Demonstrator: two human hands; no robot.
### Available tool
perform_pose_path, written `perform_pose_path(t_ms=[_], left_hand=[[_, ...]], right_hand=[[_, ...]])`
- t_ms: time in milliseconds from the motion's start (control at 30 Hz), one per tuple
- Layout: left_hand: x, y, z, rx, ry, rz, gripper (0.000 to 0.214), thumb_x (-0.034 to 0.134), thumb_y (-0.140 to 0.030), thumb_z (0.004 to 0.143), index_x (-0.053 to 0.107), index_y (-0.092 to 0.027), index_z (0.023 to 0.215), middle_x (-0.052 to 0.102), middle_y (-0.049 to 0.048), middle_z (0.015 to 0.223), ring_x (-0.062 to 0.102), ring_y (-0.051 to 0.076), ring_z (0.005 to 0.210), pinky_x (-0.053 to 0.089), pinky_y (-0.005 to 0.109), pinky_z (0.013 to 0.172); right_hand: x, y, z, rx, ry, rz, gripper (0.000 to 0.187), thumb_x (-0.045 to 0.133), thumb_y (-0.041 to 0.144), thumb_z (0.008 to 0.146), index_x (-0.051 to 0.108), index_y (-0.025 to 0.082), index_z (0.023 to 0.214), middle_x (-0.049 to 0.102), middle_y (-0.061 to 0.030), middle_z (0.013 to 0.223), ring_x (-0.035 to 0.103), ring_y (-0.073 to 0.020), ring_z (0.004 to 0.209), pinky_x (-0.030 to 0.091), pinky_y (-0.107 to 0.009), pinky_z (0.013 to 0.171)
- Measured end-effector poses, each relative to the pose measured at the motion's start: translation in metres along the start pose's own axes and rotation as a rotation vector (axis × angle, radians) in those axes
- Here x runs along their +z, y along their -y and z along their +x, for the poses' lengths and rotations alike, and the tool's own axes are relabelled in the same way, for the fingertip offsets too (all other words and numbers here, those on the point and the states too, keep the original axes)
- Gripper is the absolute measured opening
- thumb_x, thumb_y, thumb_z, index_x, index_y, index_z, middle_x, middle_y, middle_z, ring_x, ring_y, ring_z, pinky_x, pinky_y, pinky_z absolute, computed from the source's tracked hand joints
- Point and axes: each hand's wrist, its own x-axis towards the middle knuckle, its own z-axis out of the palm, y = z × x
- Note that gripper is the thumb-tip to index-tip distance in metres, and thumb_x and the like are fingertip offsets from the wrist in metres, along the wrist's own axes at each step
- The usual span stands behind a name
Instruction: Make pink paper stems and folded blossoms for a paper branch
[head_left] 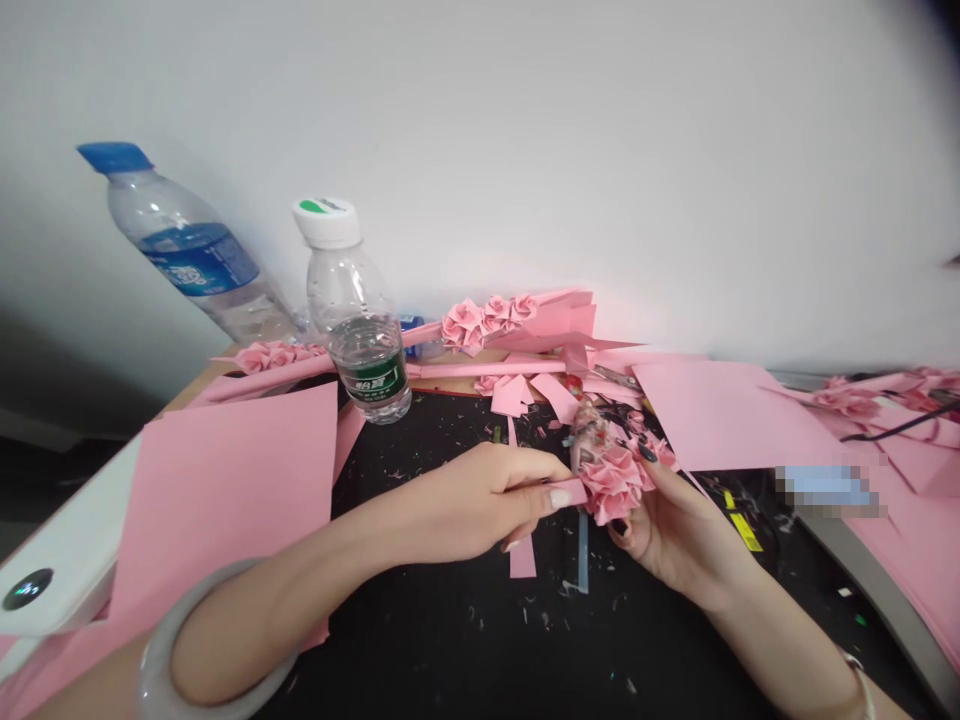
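Note:
A folded pink paper flower sits in my right hand, held between the thumb and fingers. From the left, my left hand pinches a short pink paper strip whose end touches the flower's side. Exactly how strip and flower join is hidden. Beneath my left fingers lies a pink paper piece, beside a narrow translucent strip. Just behind the flower, small pink scraps are scattered on the black mat.
A green-labelled water bottle stands behind my left arm, with a blue-capped bottle leaning at the wall. Pink sheets lie left, and another sheet lies right. More paper flowers rest along the back. A white device sits at left.

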Motion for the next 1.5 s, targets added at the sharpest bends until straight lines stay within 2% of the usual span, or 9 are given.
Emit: perform_pose_path(t_ms=[133, 333, 467, 600, 833, 967, 1200, 1500], left_hand=[[-0.001, 0.0, 0.0, 0.0, 0.04, -0.053, 0.034, 0.036, -0.041, 0.091, 0.059, -0.016, 0.088, 0.043, -0.0067, 0.053, 0.037, 0.008, 0.048, 0.032, 0.02, 0.05], [0.005, 0.001, -0.001, -0.02, -0.066, -0.052, 0.036, 0.036, -0.044, 0.09, 0.055, -0.017, 0.075, 0.042, -0.0061, 0.054, 0.039, 0.008, 0.05, 0.032, 0.02, 0.05], [0.009, 0.001, -0.001, -0.033, -0.101, -0.089, 0.037, 0.035, -0.046, 0.09, 0.053, -0.017, 0.075, 0.04, -0.0064, 0.054, 0.036, 0.007, 0.049, 0.029, 0.02, 0.047], [0.007, 0.002, 0.001, -0.021, -0.058, -0.142, 0.036, 0.035, -0.044, 0.091, 0.053, -0.017, 0.078, 0.041, -0.007, 0.052, 0.035, 0.007, 0.046, 0.03, 0.02, 0.048], [0.005, 0.002, 0.001, -0.035, 0.03, -0.275, 0.03, 0.038, -0.04, 0.091, 0.054, -0.016, 0.083, 0.039, -0.0079, 0.049, 0.029, 0.006, 0.044, 0.023, 0.018, 0.043], [0.008, 0.003, 0.0, -0.028, 0.007, -0.256, 0.03, 0.036, -0.038, 0.092, 0.054, -0.016, 0.081, 0.04, -0.0078, 0.048, 0.031, 0.005, 0.043, 0.024, 0.018, 0.044], [0.013, 0.001, -0.003, -0.01, -0.113, -0.145, 0.031, 0.033, -0.035, 0.093, 0.052, -0.017, 0.075, 0.042, -0.0072, 0.051, 0.038, 0.006, 0.047, 0.032, 0.019, 0.05], [0.013, -0.002, -0.005, -0.041, -0.12, -0.058, 0.031, 0.035, -0.037, 0.091, 0.041, -0.019, 0.066, 0.036, -0.0066, 0.053, 0.034, 0.008, 0.05, 0.028, 0.019, 0.049]], right_hand=[[-0.001, 0.0, -0.001, -0.013, -0.01, -0.006, 0.021, 0.076, 0.034, 0.065, 0.07, 0.019, 0.078, 0.07, -0.0018, 0.062, 0.063, -0.0114, 0.048, 0.055, -0.02, 0.051], [-0.002, 0.0, -0.001, -0.062, 0.018, -0.036, 0.017, 0.072, 0.034, 0.07, 0.07, 0.018, 0.077, 0.069, -0.0022, 0.06, 0.064, -0.0124, 0.05, 0.054, -0.02, 0.052], [-0.003, -0.001, 0.0, -0.064, 0.055, -0.034, 0.018, 0.072, 0.035, 0.071, 0.07, 0.018, 0.077, 0.07, -0.002, 0.061, 0.065, -0.0119, 0.053, 0.055, -0.019, 0.054], [-0.005, -0.002, -0.001, -0.06, 0.089, -0.02, 0.017, 0.07, 0.036, 0.073, 0.07, 0.019, 0.078, 0.07, -0.001, 0.06, 0.065, -0.0112, 0.052, 0.056, -0.018, 0.056], [-0.008, -0.001, -0.002, -0.101, 0.096, -0.044, 0.017, 0.071, 0.035, 0.072, 0.069, 0.025, 0.085, 0.071, 0.0004, 0.067, 0.065, -0.0125, 0.051, 0.056, -0.021, 0.053], [-0.008, -0.001, -0.002, -0.144, 0.062, -0.071, 0.02, 0.072, 0.036, 0.07, 0.068, 0.027, 0.087, 0.071, 0.0007, 0.07, 0.064, -0.0133, 0.051, 0.056, -0.024, 0.051], [-0.008, -0.001, -0.001, -0.172, 0.09, -0.055, 0.018, 0.07, 0.035, 0.072, 0.07, 0.026, 0.089, 0.07, 0.0005, 0.064, 0.065, -0.0127, 0.053, 0.056, -0.022, 0.052], [-0.011, -0.001, -0.003, -0.163, 0.077, -0.099, 0.015, 0.07, 0.036, 0.072, 0.069, 0.026, 0.084, 0.068, 0.001, 0.064, 0.063, -0.0124, 0.051, 0.054, -0.022, 0.051]])
